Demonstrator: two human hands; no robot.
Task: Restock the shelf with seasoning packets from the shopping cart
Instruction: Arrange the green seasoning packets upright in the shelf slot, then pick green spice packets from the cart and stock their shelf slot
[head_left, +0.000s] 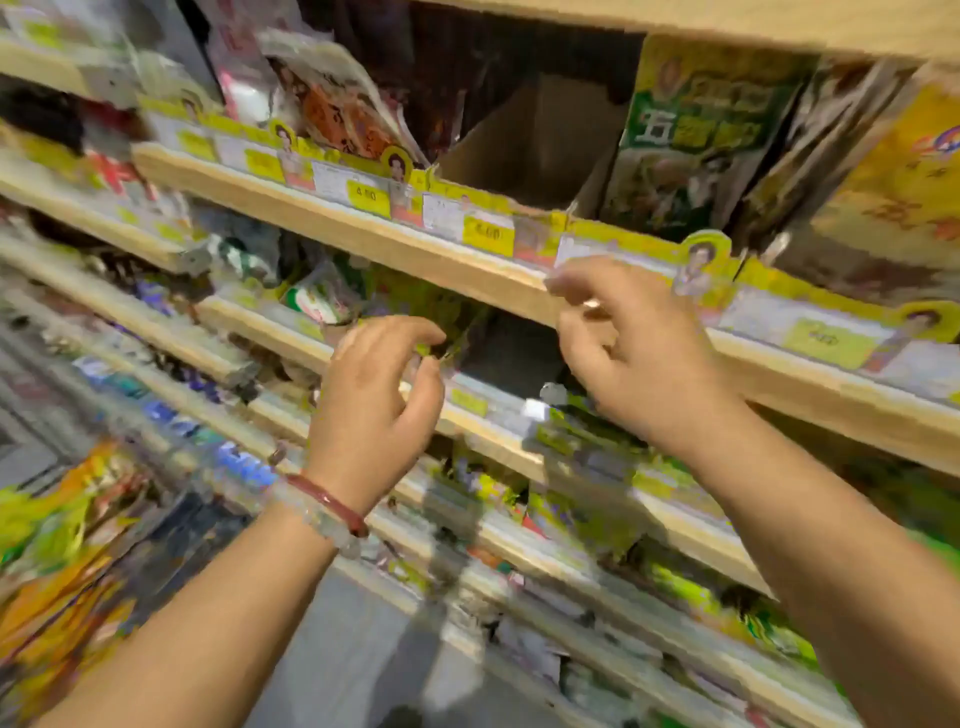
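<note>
While the left hand (374, 395) is pinching a blurred green packet (441, 332) at its fingers, the right hand (628, 353) is hovering loosely curled, holding nothing. Next probably comes seating it upright in the shelf (363, 228) slot beyond.

Grocery shop aisle, wooden shelves (332, 228) tiered above and below the fingers, yellow price tags (488, 235) along edges, seasoning packets (696, 140) stacked behind.

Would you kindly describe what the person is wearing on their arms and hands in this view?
Both forearms are bare, with no sleeves in view and no gloves on the left hand or right hand. The left wrist carries two bracelets: a smooth red bangle and, beside it, a string of pale translucent beads. The right wrist shows nothing worn.
</note>
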